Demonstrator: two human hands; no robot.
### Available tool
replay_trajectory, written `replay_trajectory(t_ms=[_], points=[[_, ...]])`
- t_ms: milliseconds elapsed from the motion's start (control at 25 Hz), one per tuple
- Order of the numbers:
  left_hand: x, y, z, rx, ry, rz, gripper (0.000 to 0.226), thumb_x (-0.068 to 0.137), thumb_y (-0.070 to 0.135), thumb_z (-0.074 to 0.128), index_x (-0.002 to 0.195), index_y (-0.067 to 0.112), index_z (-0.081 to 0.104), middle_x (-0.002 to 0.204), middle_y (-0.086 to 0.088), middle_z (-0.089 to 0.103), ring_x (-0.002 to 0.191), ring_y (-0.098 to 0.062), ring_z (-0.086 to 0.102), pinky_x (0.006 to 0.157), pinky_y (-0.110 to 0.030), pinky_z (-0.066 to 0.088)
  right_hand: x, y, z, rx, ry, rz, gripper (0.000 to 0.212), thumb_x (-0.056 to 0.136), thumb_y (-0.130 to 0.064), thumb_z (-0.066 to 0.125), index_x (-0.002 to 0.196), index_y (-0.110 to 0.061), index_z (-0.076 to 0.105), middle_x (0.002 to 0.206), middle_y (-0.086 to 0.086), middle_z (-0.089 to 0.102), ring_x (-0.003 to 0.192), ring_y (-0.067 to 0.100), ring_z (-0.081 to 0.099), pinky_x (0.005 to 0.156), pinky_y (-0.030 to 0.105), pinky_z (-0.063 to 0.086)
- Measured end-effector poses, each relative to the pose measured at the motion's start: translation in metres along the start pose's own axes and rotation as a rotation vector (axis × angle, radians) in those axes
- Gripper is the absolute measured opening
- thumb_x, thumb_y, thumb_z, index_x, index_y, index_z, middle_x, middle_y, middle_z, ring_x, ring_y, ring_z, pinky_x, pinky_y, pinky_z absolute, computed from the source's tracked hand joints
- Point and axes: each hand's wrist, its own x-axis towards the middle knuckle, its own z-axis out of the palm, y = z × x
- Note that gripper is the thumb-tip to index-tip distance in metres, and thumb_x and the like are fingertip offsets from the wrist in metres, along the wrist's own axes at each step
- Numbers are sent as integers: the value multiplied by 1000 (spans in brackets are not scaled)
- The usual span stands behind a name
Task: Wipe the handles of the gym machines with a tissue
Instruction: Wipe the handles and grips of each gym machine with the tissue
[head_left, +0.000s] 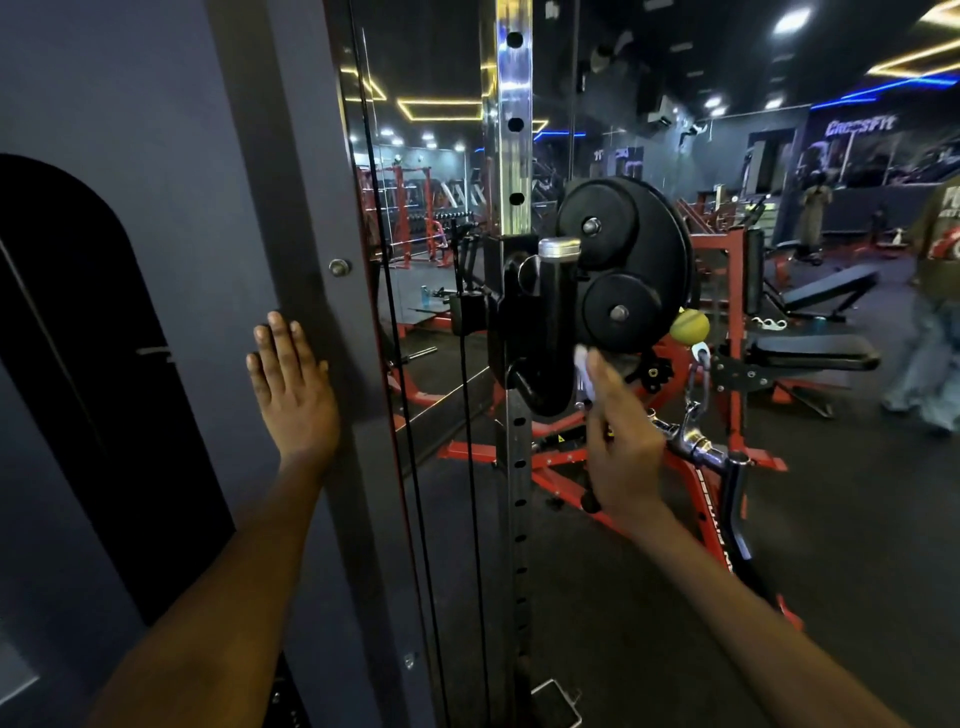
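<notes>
My right hand (621, 441) holds a white tissue (583, 371) against the underside of the black pulley carriage (618, 270) on the cable machine's steel upright (513, 156). Just right of that hand, a chrome cable bar handle (696, 447) hangs from a chain under a yellow-green stopper ball (689, 326). Its black grip bends downward. My left hand (291, 384) rests flat, fingers straight, on the dark grey wall panel (171, 182) to the left.
Black cables (467, 467) run down beside the upright in front of a mirror (426, 182). Red machine frames (727, 291) and black benches (826, 291) stand behind. A person (935, 322) walks at the far right. Another person stands farther back.
</notes>
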Motion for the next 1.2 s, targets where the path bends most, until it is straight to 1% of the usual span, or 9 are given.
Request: replay_trajectory(t_ms=[160,360,520,640,840,960,1040,1120,1200], points=[[5,5,-1,-16,-11,-21,55,106,20,29,153,0,8,161,-19,6,148,-36,5,117,-31,-19,98,17,0,-206,-210,-535,30,94,5,45,121,10,56,128,23,56,126,34,48,105,46,39],[0,1,-3,0,-29,0,57,106,18,31,153,1,5,161,-17,4,149,-35,3,117,-32,-19,53,49,-12,-427,-600,-1002,32,93,-1,42,120,6,58,125,20,59,123,33,51,113,44,28],[3,3,-4,-8,-7,10,54,105,20,29,152,-1,12,160,-20,10,147,-38,10,117,-32,-18,108,40,-14,-399,-426,-824,34,98,2,34,128,6,50,132,21,53,129,36,41,113,45,26],[5,3,-6,-4,-14,15,54,105,22,27,152,-1,11,160,-20,11,147,-39,10,118,-33,-17,75,48,-8,-456,-399,-864,36,99,3,31,132,5,44,136,19,50,132,33,39,113,43,25],[3,2,-8,18,-49,6,55,106,23,26,153,1,8,161,-18,6,148,-37,5,116,-33,-19,29,53,14,-616,-392,-876,30,97,0,38,116,3,62,119,16,62,124,32,48,114,42,24],[-1,-1,-9,42,-57,10,56,106,23,26,154,2,6,161,-17,3,149,-36,2,116,-33,-20,8,54,31,-808,-480,-985,31,93,-6,43,114,4,62,120,19,61,124,32,50,117,47,14],[-2,-2,-9,49,-67,12,56,106,23,27,154,3,5,162,-16,2,149,-35,2,116,-33,-20,-6,51,39,-943,-642,-977,41,86,-16,55,122,4,57,129,21,56,129,33,45,116,47,11],[-4,-2,-9,59,-77,21,57,106,22,28,154,3,4,162,-16,1,149,-34,1,116,-33,-20,-20,52,42,-942,-730,-850,55,69,-18,72,117,4,60,122,20,61,123,31,52,111,41,18],[-2,-2,-8,77,-80,23,57,106,23,28,154,4,2,162,-15,-1,149,-34,-1,116,-33,-20,-32,58,39,-838,-783,-723,49,60,-15,80,106,-2,69,112,16,66,114,28,59,108,39,30]])
